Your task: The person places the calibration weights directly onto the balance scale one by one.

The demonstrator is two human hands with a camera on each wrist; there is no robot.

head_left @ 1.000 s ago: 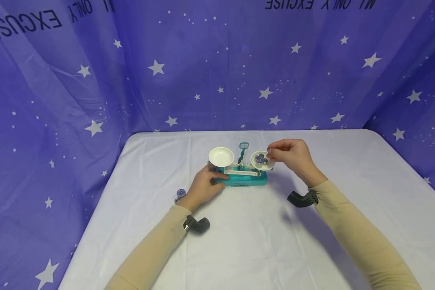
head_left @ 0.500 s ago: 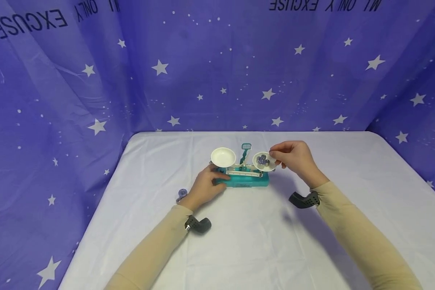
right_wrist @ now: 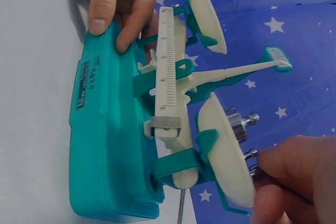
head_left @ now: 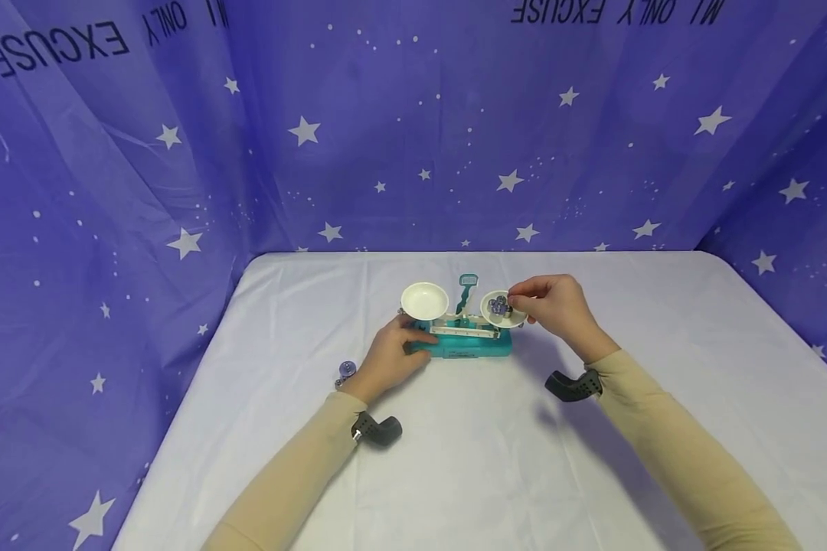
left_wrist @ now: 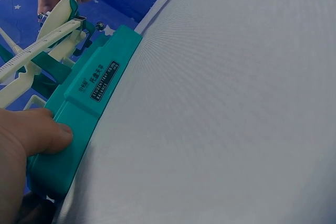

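The left hand (head_left: 389,350) is gripping one end of the teal base (head_left: 472,350), so its thumb and fingers are blocking that side. The left pan (head_left: 424,301) is offering an approach from above, while the green pointer (head_left: 467,292) is rising between the pans and hindering a straight crossing. The right hand (head_left: 558,308) is crowding the right pan (head_left: 492,318) and its metal weights (head_left: 500,305). Loose weights (head_left: 347,369) are narrowing the outer side of the left wrist. Before the base, the white cloth (head_left: 469,444) is leaving a broad lane between the forearms
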